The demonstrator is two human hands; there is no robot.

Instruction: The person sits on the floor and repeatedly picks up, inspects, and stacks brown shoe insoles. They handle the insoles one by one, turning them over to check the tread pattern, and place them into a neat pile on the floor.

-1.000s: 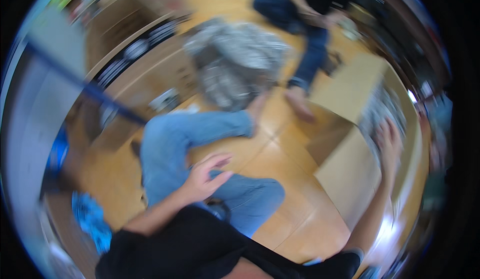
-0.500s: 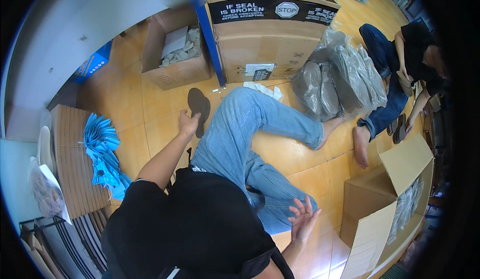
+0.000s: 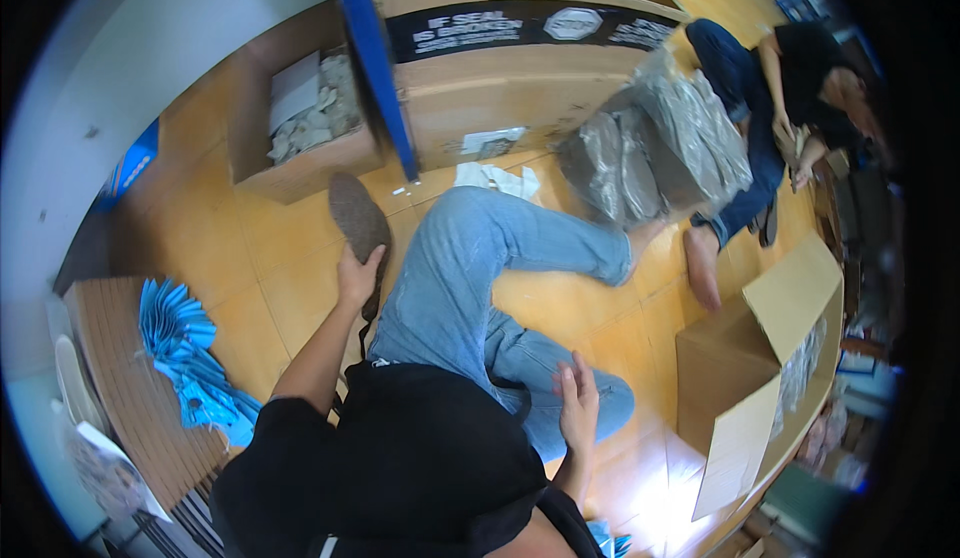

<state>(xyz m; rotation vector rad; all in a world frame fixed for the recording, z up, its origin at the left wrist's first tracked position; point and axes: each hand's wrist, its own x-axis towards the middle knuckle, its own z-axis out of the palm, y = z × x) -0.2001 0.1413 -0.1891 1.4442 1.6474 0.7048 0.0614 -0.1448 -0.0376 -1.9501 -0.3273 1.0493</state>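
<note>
I sit on the wooden floor in blue jeans (image 3: 470, 258) and a black top. My left hand (image 3: 357, 274) reaches out to my left and lies on the near end of a grey-brown slipper (image 3: 355, 213), thumb spread; a firm grip is not visible. My right hand (image 3: 578, 400) hovers beside my folded knee with fingers apart and nothing in it. An open cardboard box (image 3: 722, 376) stands to its right, a short way off.
Plastic-wrapped grey bundles (image 3: 655, 148) lie by my foot. A large cardboard box (image 3: 500, 93) and a blue post (image 3: 375, 73) stand ahead, with a smaller filled box (image 3: 300, 133) at left. Blue sheets (image 3: 185, 348) lie on wooden slats (image 3: 115, 378). Another person (image 3: 800, 78) sits upper right.
The view has swung left. My left hand left my thigh and reached the slipper. My right hand drew back from the open box to beside my knee.
</note>
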